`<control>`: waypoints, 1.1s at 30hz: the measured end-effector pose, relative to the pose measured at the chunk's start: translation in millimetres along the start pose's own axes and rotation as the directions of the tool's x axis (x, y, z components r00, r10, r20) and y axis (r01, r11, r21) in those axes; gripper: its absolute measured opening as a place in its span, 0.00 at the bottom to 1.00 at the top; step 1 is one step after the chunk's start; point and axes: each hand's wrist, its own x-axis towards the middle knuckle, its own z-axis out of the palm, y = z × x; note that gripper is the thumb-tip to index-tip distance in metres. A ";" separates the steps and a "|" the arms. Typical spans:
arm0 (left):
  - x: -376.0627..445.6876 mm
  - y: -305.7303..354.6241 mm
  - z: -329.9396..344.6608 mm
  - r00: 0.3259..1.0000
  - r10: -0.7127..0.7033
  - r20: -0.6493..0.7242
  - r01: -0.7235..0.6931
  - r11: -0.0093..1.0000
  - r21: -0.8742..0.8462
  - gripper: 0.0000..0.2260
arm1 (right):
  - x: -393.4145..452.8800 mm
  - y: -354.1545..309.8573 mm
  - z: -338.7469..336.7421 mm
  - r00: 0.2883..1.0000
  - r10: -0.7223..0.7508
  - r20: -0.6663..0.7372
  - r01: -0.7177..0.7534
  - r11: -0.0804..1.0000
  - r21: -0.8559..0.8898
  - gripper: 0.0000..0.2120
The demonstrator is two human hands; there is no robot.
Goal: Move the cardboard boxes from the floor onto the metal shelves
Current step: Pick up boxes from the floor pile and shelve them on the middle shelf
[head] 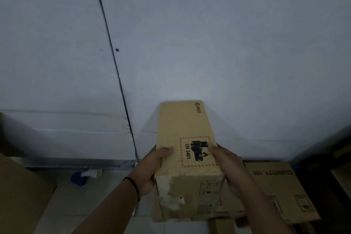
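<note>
Hands, left (152, 169) and right (226, 165), grip cardboard box (182, 129) sides, long axis pointing toward wall (209, 43).

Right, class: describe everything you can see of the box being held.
The box is long, plain brown cardboard, held lengthwise pointing away. Its top carries a PICO logo and a red-bordered UN 3481 battery label. The near end is scuffed, with torn white patches. The left hand and right hand grip its sides, fingers over the top.
</note>
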 end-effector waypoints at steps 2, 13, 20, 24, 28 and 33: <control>-11.9 12.0 12.3 0.998 0.029 0.061 -0.028 1.000 -0.012 0.22 | -13.3 -14.8 -2.7 0.999 -0.036 -0.006 0.036 0.999 0.022 0.14; -58.6 72.0 100.5 0.968 0.229 0.101 -0.236 0.969 0.067 0.22 | -90.7 -85.9 -39.2 0.958 -0.285 -0.012 0.285 0.955 0.080 0.16; -89.4 103.5 148.8 0.922 0.305 0.240 -0.317 0.948 0.015 0.20 | -144.8 -124.2 -47.3 0.894 -0.420 -0.155 0.443 0.880 0.172 0.18; -99.0 122.1 161.6 0.891 0.313 0.329 -0.320 0.947 -0.033 0.16 | -170.2 -135.7 -41.3 0.838 -0.474 -0.270 0.525 0.834 0.169 0.25; -108.6 136.1 170.7 0.862 0.262 0.435 -0.256 0.964 -0.072 0.16 | -198.7 -146.9 -32.7 0.788 -0.457 -0.412 0.536 0.839 0.096 0.25; -114.6 132.9 186.4 0.814 0.204 0.544 -0.168 0.979 -0.116 0.23 | -241.4 -149.2 -37.9 0.664 -0.515 -0.542 0.517 0.840 -0.164 0.15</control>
